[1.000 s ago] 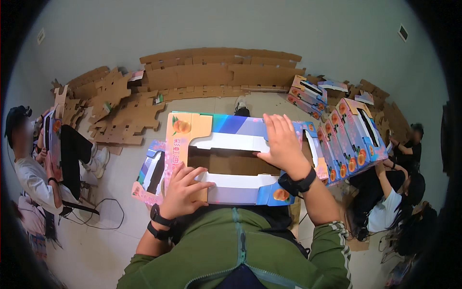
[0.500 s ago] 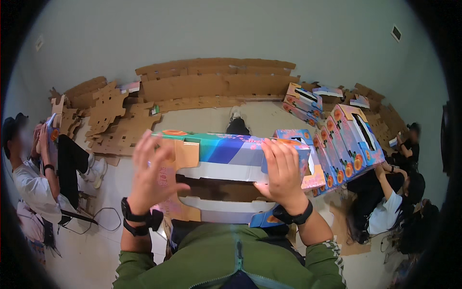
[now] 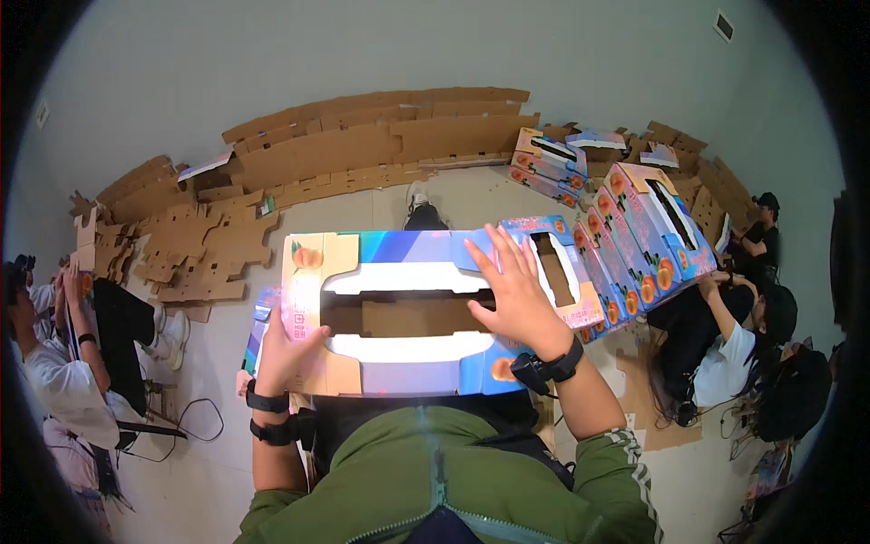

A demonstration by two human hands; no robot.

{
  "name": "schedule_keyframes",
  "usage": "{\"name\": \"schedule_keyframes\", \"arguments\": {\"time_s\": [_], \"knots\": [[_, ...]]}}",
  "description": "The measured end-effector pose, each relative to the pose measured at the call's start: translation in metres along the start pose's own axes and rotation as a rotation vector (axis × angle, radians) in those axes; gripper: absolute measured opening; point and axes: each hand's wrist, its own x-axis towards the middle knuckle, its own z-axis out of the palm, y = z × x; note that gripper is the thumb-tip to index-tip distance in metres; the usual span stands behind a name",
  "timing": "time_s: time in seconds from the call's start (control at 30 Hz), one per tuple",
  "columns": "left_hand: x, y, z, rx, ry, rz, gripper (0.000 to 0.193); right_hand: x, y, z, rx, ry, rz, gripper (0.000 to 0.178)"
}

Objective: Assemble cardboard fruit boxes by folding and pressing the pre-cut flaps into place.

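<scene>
A colourful printed cardboard box (image 3: 435, 376) with peach pictures lies across my lap. Its top has a long opening with white flaps along it, showing the bare brown inside. At the box's left end is my left hand (image 3: 288, 352), thumb over the top and fingers around the side, partly hidden. My right hand (image 3: 521, 299) lies on the right part of the top, fingers spread, thumb by the opening's edge. Just right of it stands another printed box (image 3: 580, 313) with a smaller opening.
A row of finished-looking printed boxes (image 3: 648, 236) leans at the right, with a smaller stack (image 3: 548, 168) behind. Flat brown cardboard sheets (image 3: 317, 150) line the wall, and cut pieces (image 3: 195, 245) cover the floor at left. People sit on the left (image 3: 68, 363) and right (image 3: 725, 363).
The box has tilted so its top with the opening faces up to me. My left hand has come down onto its left end; my right hand has spread its fingers on top.
</scene>
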Motion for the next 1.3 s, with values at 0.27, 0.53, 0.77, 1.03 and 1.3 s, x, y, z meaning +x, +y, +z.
{"name": "schedule_keyframes", "arguments": {"time_s": [0.27, 0.53, 0.77, 1.03, 1.3], "knots": [[0.013, -0.003, 0.002, -0.189, -0.043, -0.178, 0.056, -0.045, -0.011, -0.03, 0.128, -0.308, 0.548, 0.101], [-0.017, 0.004, 0.022, 0.283, -0.072, 0.253, 0.062, -0.048, 0.065, 0.025, 0.414, -0.439, 0.477, 0.116], [-0.059, 0.052, 0.058, 0.961, -0.003, 0.505, 0.076, 0.013, 0.195, 0.063, 0.302, -0.456, 0.37, 0.064], [0.107, 0.055, 0.083, 0.301, -0.294, 0.437, 0.089, 0.036, 0.177, 0.088, 0.689, -0.63, 0.028, 0.043], [0.128, 0.016, 0.098, 0.01, -0.683, -0.147, 0.088, 0.052, 0.124, 0.077, 0.473, -0.588, -0.335, 0.019]]}}
